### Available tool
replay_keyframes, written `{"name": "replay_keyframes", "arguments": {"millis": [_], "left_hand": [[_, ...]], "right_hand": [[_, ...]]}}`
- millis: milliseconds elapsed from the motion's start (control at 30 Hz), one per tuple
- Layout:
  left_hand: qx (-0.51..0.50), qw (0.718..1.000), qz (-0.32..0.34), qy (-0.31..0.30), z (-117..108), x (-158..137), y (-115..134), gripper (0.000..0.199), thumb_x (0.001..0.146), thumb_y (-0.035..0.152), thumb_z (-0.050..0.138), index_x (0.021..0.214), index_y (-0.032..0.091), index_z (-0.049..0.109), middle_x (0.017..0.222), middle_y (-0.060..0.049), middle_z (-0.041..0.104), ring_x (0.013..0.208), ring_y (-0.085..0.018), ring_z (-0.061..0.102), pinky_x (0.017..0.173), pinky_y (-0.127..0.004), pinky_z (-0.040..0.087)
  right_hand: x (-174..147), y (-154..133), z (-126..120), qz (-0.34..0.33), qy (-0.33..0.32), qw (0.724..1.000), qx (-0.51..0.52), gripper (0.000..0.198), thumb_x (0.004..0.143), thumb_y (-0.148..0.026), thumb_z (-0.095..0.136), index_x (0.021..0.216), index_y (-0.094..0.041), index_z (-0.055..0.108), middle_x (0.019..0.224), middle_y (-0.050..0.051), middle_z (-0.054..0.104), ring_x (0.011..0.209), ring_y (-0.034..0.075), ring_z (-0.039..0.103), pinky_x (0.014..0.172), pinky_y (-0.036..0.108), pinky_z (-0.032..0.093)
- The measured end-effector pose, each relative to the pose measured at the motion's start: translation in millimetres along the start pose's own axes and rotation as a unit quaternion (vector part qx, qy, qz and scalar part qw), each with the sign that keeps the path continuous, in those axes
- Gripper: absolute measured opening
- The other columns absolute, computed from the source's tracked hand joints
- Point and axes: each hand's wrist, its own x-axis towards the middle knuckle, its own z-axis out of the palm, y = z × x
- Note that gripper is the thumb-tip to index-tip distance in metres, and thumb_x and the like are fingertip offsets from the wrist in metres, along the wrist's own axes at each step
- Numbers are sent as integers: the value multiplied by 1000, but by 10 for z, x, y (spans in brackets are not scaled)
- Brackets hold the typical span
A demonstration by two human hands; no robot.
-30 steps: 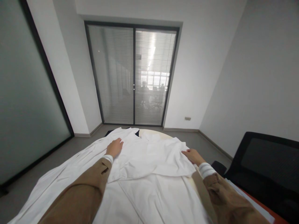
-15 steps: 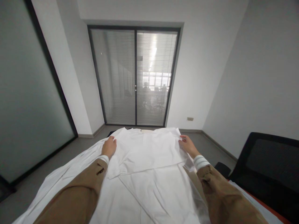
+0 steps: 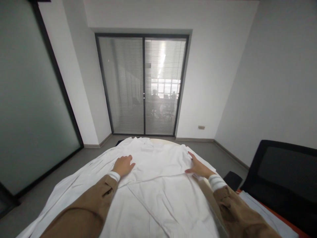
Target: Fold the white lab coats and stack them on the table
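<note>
A wide white cloth (image 3: 158, 198), which looks like a garment, lies spread in front of me with its upper part folded over. The edge of the folded layer (image 3: 158, 162) runs across the middle. My left hand (image 3: 123, 166) rests on the cloth at the left of this layer, fingers loosely extended and thumb apart. At the right side, my right hand (image 3: 200, 167) has thumb and fingers spread, touching or just over the cloth's right border. Neither hand grips any fabric that I can see.
A pale rounded table edge (image 3: 163, 141) shows beyond the cloth. On the right stand a black mesh chair (image 3: 287, 178) and a light folded cloth (image 3: 264, 211) on an orange-red surface. A glass door with blinds (image 3: 143, 86) is at the back, a frosted panel (image 3: 29, 99) at left.
Both hands have let go of the folded layer's sides and come nearer to me. The layer, held raised before, now lies down on the cloth. My view has tilted slightly up.
</note>
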Motion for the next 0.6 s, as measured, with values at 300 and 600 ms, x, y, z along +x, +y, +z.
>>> {"name": "replay_keyframes", "arguments": {"millis": [300, 600], "left_hand": [[-67, 997, -35, -22, -313, -109, -192, 34, 91, 32, 41, 107, 17, 67, 117, -11, 70, 110, -23, 63, 91, -28, 44], [-59, 991, -48, -109, -221, -370, -514, 21, 81, 25, 53, 88, 18, 70, 99, -10, 74, 95, -25, 68, 78, -30, 47]], "right_hand": [[-261, 53, 206, -19, 96, 992, -73, 76, 78, -30, 59, 148, -18, 30, 113, 9, 68, 106, 24, 63, 93, 33, 44], [-335, -88, 188, 15, 190, 963, -191, 42, 89, -24, 41, 125, -26, 62, 91, 5, 70, 88, 20, 64, 80, 29, 44]]}}
